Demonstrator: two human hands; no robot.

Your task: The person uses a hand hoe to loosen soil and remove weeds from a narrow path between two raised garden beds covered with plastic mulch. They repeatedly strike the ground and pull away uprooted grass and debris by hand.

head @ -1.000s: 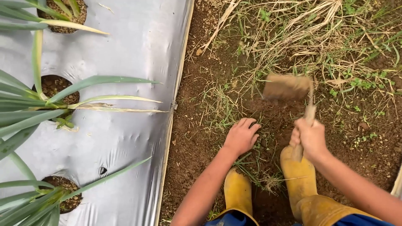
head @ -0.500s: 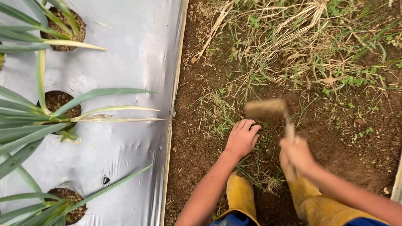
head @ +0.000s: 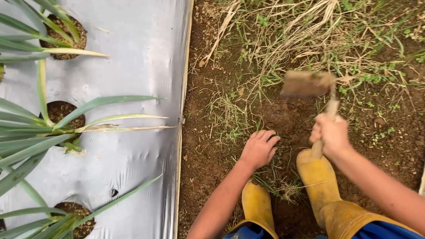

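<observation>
Below, two yellow boots (head: pixel 316 177) stand on the brown soil (head: pixel 208 155). Just above them, the left hand (head: pixel 259 148) lies palm down on the ground, fingers spread and holding nothing, touching thin grass blades. The right hand (head: pixel 330 135) is closed around the wooden handle of a small hoe (head: pixel 310 86). The blade of the hoe is blurred and hangs above the soil, near dry grass (head: pixel 305 35). To the left, a silver plastic sheet (head: pixel 137 53) covers the bed, with green leafy plants (head: pixel 44 128) growing through round holes.
</observation>
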